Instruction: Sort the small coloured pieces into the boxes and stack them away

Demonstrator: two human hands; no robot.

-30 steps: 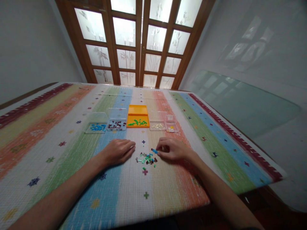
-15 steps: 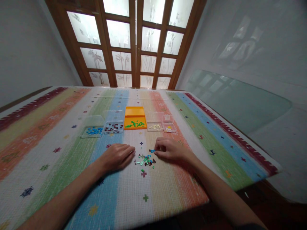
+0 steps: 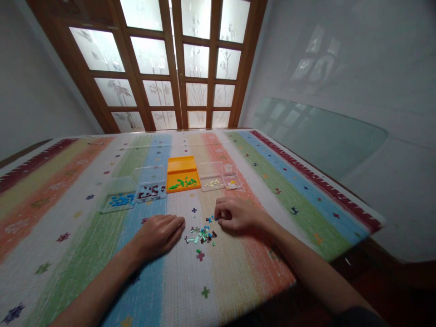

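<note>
A loose pile of tiny building bricks [image 3: 203, 235], blue, brown, green and pale green, lies on the striped cloth between my hands. My right hand [image 3: 235, 213] is at the pile's upper right, thumb and forefinger pinched on a small blue brick [image 3: 216, 218]; the fingers partly hide it. Beside those fingertips lie brown and blue bricks [image 3: 209, 219]. Left of the pile, my left hand [image 3: 161, 234] rests palm down on the cloth, fingers stretched out and close together, with nothing visible in it.
Beyond the hands stand open boxes in a row: a clear box of blue bricks [image 3: 119, 200], one of brown bricks [image 3: 151, 192], an orange box [image 3: 183, 175] with green bricks, a clear box of cream bricks [image 3: 211, 182], and a small clear box [image 3: 232, 182].
The whole view has shifted and tilted slightly. Near my right fingertips, the brown and blue bricks lie a little differently. My left hand stays resting on the cloth.
</note>
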